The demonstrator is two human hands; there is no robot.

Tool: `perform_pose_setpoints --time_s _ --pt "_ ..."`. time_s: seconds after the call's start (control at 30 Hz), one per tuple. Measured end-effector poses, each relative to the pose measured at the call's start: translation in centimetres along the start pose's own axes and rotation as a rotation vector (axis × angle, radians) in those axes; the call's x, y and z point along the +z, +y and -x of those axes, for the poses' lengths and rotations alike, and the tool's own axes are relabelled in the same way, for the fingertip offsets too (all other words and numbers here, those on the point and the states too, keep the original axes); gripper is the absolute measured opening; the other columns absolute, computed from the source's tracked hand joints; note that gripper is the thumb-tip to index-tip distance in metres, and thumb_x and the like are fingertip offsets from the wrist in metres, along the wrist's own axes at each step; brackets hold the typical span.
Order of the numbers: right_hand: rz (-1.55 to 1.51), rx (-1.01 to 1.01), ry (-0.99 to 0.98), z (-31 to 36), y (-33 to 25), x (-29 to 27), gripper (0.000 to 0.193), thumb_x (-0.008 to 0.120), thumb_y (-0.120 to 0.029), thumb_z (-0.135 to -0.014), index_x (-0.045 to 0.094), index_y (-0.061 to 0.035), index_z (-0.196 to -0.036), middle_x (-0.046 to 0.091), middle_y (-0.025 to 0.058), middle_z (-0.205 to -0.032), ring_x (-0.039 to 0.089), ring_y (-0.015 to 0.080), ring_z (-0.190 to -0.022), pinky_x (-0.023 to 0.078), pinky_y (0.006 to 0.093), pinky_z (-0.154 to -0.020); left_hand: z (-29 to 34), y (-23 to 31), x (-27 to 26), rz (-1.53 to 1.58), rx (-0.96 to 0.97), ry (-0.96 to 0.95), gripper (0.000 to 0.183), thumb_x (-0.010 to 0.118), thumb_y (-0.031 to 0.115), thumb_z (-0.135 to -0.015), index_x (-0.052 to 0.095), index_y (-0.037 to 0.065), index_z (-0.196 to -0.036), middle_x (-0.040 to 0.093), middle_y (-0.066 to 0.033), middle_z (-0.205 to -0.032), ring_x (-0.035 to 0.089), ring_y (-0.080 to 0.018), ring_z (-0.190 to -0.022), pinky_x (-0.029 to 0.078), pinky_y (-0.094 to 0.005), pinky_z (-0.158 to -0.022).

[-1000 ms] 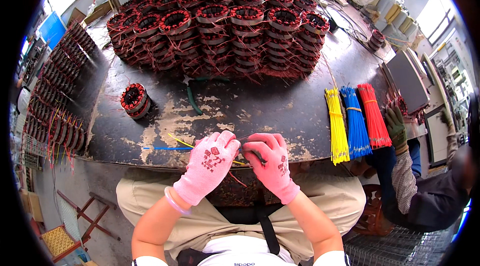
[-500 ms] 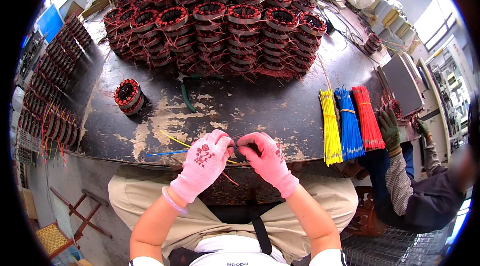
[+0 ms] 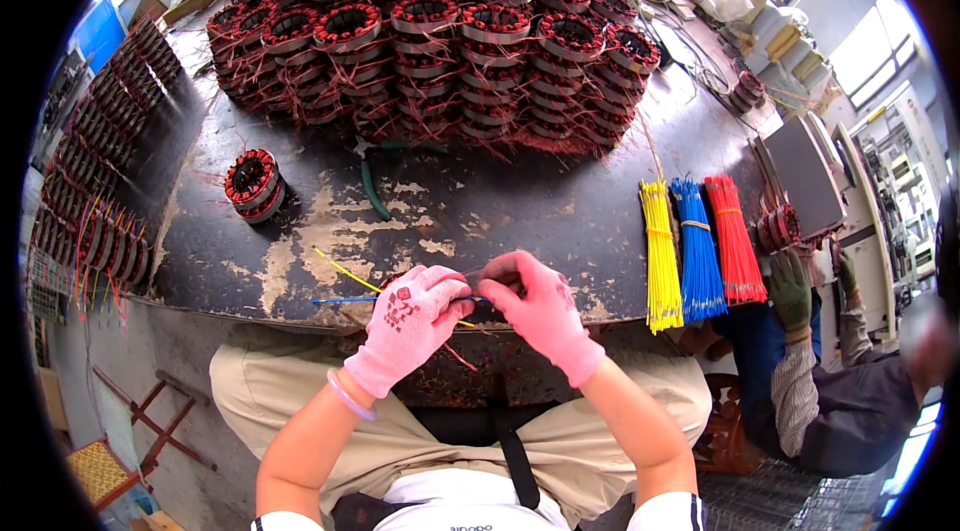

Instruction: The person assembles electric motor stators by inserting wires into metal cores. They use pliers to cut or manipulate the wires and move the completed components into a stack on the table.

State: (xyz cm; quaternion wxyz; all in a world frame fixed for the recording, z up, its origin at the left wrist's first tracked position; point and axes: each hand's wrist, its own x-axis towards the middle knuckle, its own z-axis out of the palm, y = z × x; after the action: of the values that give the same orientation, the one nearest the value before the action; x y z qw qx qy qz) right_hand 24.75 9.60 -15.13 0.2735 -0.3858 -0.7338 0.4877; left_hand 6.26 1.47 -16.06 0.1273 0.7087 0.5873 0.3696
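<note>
My left hand [image 3: 412, 323], in a pink glove, is closed at the table's front edge, pinching a blue wire [image 3: 340, 301]. A yellow wire [image 3: 345, 271] sticks out behind it to the left, and the tip of a red wire [image 3: 460, 357] hangs below. Close beside it on the right, my right hand [image 3: 540, 311], also gloved in pink, pinches thin wire ends where the fingertips of both hands nearly meet. A dark red coil shows partly behind the left hand, mostly hidden. The exact joint between the fingers is too small to make out.
Tall stacks of wound motor stators [image 3: 430, 61] fill the back of the table [image 3: 480, 201]. A short stator stack [image 3: 255, 186] stands at left, near green-handled pliers [image 3: 372, 189]. Yellow [image 3: 660, 256], blue [image 3: 698, 251] and red wire bundles [image 3: 734, 241] lie at right, beside a co-worker's gloved hand [image 3: 790, 293].
My right hand has shifted slightly up and left, its fingers drawn in tighter at the wire ends. My left hand has rolled slightly, fingertips lower. The co-worker's hand has moved lower.
</note>
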Motion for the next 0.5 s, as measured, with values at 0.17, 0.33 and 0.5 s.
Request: perform_pose_setpoints --time_s 0.17,0.33,0.5 --pt "0.776 -0.577 0.181 1.5 -0.4 -0.1 0.041 0.08 -0.02 -0.079 0.069 -0.0109 -0.117 0.07 0.0042 -0.111 0.066 0.0215 -0.087 0.055 0.0356 -0.074 -0.3 -0.1 0.1 0.02 -0.032 -0.021 0.014 0.075 0.009 -0.081 0.073 0.007 -0.095 0.07 -0.0068 -0.102 0.066 -0.0304 -0.093 0.054 -0.0409 -0.083" --pt "0.921 -0.647 0.117 1.0 1.6 0.5 0.041 0.067 -0.019 -0.081 0.066 -0.0113 -0.121 0.065 -0.0008 -0.119 0.062 0.0173 -0.089 0.053 0.0344 -0.077 -0.3 -0.3 0.1 0.039 -0.042 -0.024 0.014 0.073 0.009 -0.082 0.073 0.007 -0.096 0.072 -0.0065 -0.101 0.066 -0.0299 -0.092 0.054 -0.0402 -0.082" --pt "0.972 -0.726 0.055 0.6 1.5 -0.2 0.041 0.065 -0.018 -0.08 0.065 -0.0103 -0.12 0.064 -0.0017 -0.118 0.061 0.0164 -0.089 0.052 0.0333 -0.074 -0.1 -0.5 0.4 0.04 -0.044 -0.016 0.013 0.073 0.011 -0.083 0.073 0.007 -0.096 0.074 -0.0056 -0.105 0.066 -0.0292 -0.09 0.054 -0.0401 -0.082"
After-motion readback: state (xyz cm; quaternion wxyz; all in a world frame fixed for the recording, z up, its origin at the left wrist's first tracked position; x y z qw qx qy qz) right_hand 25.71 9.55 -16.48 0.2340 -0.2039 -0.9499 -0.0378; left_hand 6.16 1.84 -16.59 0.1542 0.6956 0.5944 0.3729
